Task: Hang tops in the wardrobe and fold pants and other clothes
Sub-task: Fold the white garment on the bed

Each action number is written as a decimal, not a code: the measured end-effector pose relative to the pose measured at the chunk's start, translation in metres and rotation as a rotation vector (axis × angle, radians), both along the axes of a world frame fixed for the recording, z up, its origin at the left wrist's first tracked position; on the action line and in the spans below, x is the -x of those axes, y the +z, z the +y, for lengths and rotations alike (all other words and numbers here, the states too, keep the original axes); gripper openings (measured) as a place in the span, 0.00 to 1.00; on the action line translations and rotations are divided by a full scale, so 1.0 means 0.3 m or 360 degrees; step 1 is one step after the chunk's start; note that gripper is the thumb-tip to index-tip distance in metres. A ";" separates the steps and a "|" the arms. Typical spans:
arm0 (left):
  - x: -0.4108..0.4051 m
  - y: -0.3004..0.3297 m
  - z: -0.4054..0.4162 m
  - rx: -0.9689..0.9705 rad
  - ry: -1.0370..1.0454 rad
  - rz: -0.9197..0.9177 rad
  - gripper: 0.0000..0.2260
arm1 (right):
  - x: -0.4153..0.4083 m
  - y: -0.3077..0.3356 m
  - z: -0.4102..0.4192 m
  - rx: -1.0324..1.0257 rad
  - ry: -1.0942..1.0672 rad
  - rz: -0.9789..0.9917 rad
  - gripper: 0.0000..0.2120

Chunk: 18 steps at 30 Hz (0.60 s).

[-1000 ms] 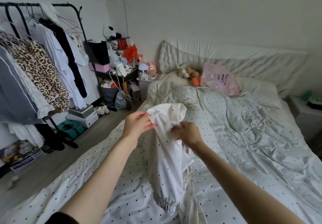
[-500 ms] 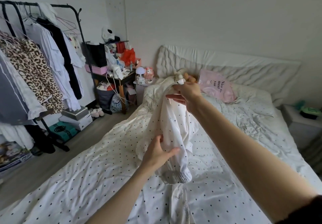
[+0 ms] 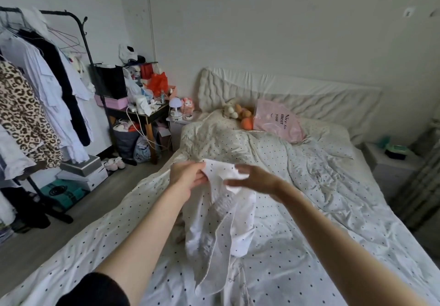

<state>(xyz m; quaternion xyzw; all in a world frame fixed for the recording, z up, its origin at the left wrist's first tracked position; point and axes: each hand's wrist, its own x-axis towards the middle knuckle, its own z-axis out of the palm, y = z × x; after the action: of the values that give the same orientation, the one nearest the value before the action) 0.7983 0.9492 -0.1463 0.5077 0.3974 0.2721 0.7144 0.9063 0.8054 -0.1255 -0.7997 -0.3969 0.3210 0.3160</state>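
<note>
Both hands up over the bed (image 3: 309, 210): our left hand (image 3: 188, 177) pinches the white dotted garment's (image 3: 219, 222) top edge, long axis hanging downward, right hand (image 3: 252, 179) fingers spread wide beside it.

The bed (image 3: 309, 210) fills the middle and right, covered by a crumpled white duvet (image 3: 297, 246) with small dark dots. At its far end a pink pillow (image 3: 277, 124) and a few plush toys (image 3: 239, 113) lie against the white headboard (image 3: 297, 96), and on the near middle of the duvet rests the lower part of a white dotted garment (image 3: 214, 234). On the floor (image 3: 95, 200) at left stand boxes (image 3: 81, 174) and slippers (image 3: 114, 163).
</note>
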 end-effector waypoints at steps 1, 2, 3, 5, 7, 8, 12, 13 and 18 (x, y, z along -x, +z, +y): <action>-0.010 0.020 0.003 0.0040 -0.0012 -0.0054 0.06 | 0.015 -0.026 0.000 0.0110 0.0092 -0.0077 0.42; -0.021 0.043 0.003 0.0082 -0.0031 -0.0110 0.08 | 0.034 -0.049 0.005 0.0182 0.0132 -0.0154 0.43; -0.030 0.066 0.003 0.0108 -0.0057 -0.0161 0.08 | 0.048 -0.071 0.013 0.0196 0.0108 -0.0244 0.41; -0.044 0.101 0.005 0.0094 -0.0089 -0.0229 0.10 | 0.052 -0.097 0.038 0.0043 -0.0099 -0.0446 0.24; -0.044 0.110 0.012 0.0013 -0.0094 -0.0262 0.12 | 0.046 -0.093 0.050 -0.0109 -0.0334 -0.0616 0.03; -0.039 0.103 0.016 -0.0053 -0.0113 -0.0258 0.14 | 0.038 -0.084 0.055 -0.0145 -0.0376 -0.0661 0.08; 0.005 0.038 0.020 -0.0635 -0.0397 0.0071 0.19 | 0.017 0.002 0.095 -0.0348 -0.0572 -0.0250 0.15; 0.018 0.019 0.011 -0.0737 -0.0458 0.0125 0.22 | 0.011 0.028 0.111 -0.0454 -0.0666 -0.0070 0.13; 0.071 -0.108 -0.040 -0.1202 -0.0850 0.0463 0.36 | -0.020 0.168 0.169 -0.0707 -0.0999 0.0593 0.11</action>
<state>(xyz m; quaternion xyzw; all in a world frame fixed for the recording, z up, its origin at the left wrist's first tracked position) 0.7771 0.9372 -0.1788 0.8485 0.2226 0.1306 0.4620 0.9122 0.8562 -0.0752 -0.7226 -0.1299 0.2550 0.6292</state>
